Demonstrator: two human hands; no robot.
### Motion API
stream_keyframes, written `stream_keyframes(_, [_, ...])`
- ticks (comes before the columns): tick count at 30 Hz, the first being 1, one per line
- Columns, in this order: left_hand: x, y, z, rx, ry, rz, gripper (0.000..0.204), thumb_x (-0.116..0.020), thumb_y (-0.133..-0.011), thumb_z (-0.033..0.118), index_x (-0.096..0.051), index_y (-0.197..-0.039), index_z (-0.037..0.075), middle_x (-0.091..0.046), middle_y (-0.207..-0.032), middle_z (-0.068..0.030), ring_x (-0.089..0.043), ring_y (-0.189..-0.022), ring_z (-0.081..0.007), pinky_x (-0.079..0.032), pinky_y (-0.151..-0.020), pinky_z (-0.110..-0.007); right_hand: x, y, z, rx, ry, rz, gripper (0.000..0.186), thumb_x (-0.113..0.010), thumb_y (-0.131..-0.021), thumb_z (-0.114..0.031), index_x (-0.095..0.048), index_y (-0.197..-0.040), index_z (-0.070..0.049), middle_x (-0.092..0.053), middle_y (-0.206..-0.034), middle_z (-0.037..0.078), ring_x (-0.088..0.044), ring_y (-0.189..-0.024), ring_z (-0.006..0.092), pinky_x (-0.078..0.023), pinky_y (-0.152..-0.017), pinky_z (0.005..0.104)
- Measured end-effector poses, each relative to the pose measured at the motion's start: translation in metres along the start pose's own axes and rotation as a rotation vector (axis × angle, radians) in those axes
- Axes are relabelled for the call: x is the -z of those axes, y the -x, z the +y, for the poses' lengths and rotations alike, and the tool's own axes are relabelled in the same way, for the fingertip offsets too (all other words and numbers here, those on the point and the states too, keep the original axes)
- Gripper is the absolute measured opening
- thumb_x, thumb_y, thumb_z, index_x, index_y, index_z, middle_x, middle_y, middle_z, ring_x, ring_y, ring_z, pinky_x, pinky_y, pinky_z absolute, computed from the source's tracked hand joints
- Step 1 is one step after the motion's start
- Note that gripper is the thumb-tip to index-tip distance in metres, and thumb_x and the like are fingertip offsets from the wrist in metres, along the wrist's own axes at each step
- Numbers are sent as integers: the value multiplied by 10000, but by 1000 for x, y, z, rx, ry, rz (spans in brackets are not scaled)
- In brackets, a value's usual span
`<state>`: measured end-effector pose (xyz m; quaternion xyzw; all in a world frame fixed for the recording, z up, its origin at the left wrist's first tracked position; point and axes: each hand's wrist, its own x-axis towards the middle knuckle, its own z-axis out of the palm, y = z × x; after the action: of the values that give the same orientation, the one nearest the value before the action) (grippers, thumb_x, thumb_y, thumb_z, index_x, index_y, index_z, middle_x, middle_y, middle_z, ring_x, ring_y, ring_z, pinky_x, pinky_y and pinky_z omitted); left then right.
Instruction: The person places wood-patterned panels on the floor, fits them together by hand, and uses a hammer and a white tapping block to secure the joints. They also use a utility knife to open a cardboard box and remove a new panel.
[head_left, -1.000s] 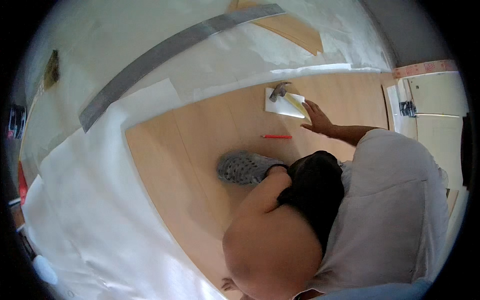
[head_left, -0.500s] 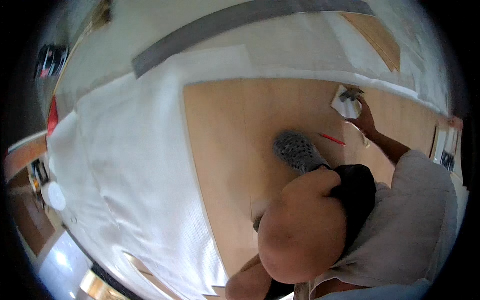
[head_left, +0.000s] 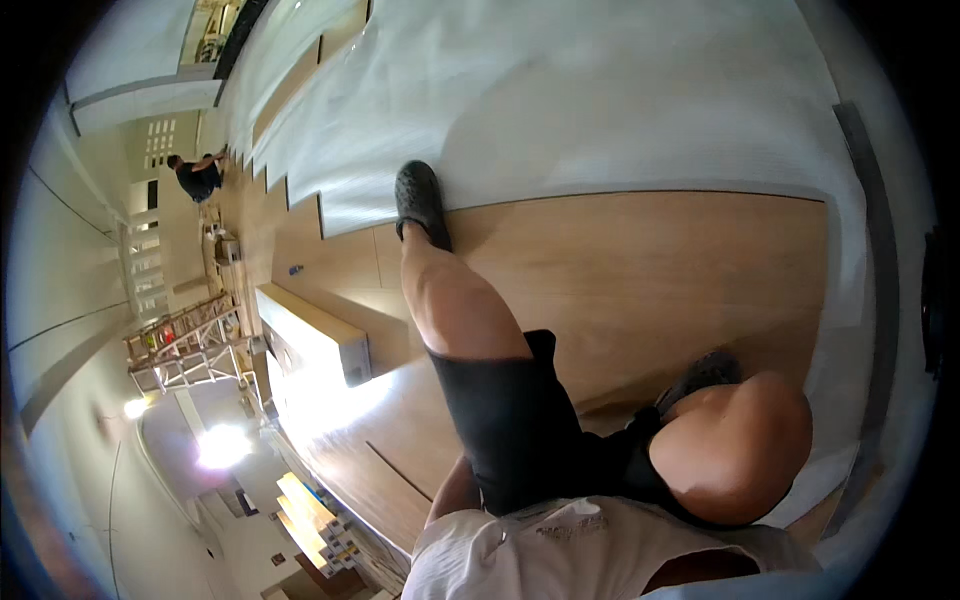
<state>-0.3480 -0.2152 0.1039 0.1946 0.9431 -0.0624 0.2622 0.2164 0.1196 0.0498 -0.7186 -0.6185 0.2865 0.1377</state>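
Observation:
In the head view, my left forearm (head_left: 452, 492) shows at the lower middle beside my dark shorts (head_left: 490, 420); its hand is hidden behind my thigh. My right hand is out of sight. One leg (head_left: 450, 300) stretches over pale wooden planks (head_left: 670, 270), its grey perforated clog (head_left: 420, 200) at the edge of white underlay sheeting (head_left: 640, 110). My other knee (head_left: 735, 445) is bent at the lower right. A long box-like pale bundle (head_left: 310, 320) lies left of the stretched leg.
A crouching co-worker (head_left: 198, 180) in dark clothes has a hand down by the floor's stepped plank edge at upper left. A metal scaffold (head_left: 185, 350), lit lamps (head_left: 225, 447) and stacked materials (head_left: 305, 515) stand to the left. A grey strip (head_left: 870, 280) runs along the right.
The view has swung sharply, bringing the room and co-worker into sight. The hammer, red pencil and my right hand near them have left view. One leg is now stretched out.

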Motion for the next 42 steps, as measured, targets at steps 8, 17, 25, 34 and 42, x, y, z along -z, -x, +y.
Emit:
stream_keyframes(8, [30, 10, -104, -51, 59, -81, 396, -491, -1033, 318, -603, -1188, -28, -629, -1036, -293, -575, -969, -444, -445, -929, -475, 38, 88, 9, -381, -74, 103, 717, -824, -780, -287, -511, -1336, 40, -537, -1397, 233, -515, -1294, 357, -427, -1068, 484])
stream_keyframes(17, [248, -118, -99, -49, -52, 310, 395, -506, -1024, 311, -658, -1118, -42, -662, -964, -279, -613, -891, -431, -478, -894, -435, 9, 119, 29, -416, 267, 79, 883, -825, -767, -426, -447, -1397, 65, -359, -1546, 267, -325, -1424, 454, -274, -1193, 515])
stream_keyframes(25, [152, -142, 152, -691, 75, -88, 322, -606, -984, 111, -628, -1267, -41, -649, -1255, -242, -647, -1122, -376, -516, -972, -419, 32, 58, -11, -160, 176, 151, 778, -828, -742, -354, -531, -1331, 58, -395, -1524, 242, -341, -1413, 430, -324, -1167, 515])
stream_keyframes(34, [-33, -7, 369, -1374, -86, 100, 493, -629, -962, 166, -509, -1429, 64, -401, -1552, -178, -390, -1420, -364, -351, -1162, -484, -16, -140, -91, 327, 117, 156, 660, -859, -698, -371, -613, -1156, 36, -439, -1507, 221, -360, -1408, 406, -314, -1159, 498])
stream_keyframes(42, [-65, 39, 426, -1423, 0, 73, 601, -706, -897, 202, -487, -1450, 114, -332, -1596, -145, -314, -1461, -378, -294, -1201, -497, -29, -167, -108, 266, 105, 132, 611, -821, -746, -302, -598, -1196, 46, -474, -1465, 202, -363, -1398, 384, -294, -1168, 471])
